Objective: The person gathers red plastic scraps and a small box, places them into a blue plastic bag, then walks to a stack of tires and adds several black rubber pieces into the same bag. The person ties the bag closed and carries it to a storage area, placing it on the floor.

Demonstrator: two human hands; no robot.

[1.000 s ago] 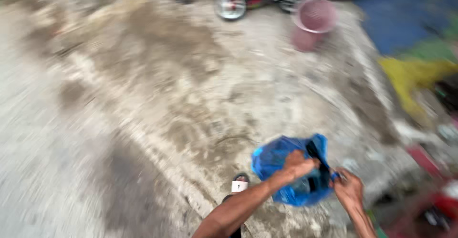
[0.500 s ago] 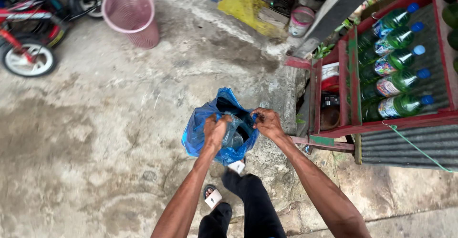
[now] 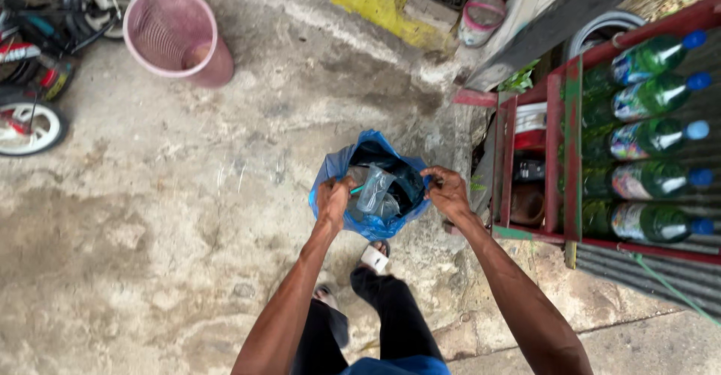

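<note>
Both hands hold a blue plastic bag (image 3: 373,195) open over the concrete floor (image 3: 150,217), just in front of the person's feet; left hand (image 3: 334,198) is closed on the bag's left rim, fingers curled and pinching the plastic; right hand (image 3: 446,189) pinches the right rim the same way, thumb and fingers pressed together on the edge; the mouth is stretched wide between them. Inside sits a clear plastic bottle (image 3: 373,188), tilted, on top of dark contents — more clear plastic seems to lie under it, hard to tell. Judging by that, the bag is already partly filled and not tied or set down; mouth still open, both hands busy with it, neither one free. Just right of the bag stands a red rack (image 3: 559,157) with green bottles (image 3: 650,179) lying in rows, blue caps pointing right; none of them in hand. Toward the floor's far left corner — a pink basket (image 3: 176,37), upright, looks empty; a small bicycle (image 3: 34,67) lies at the left edge, well apart from the bag.
</note>
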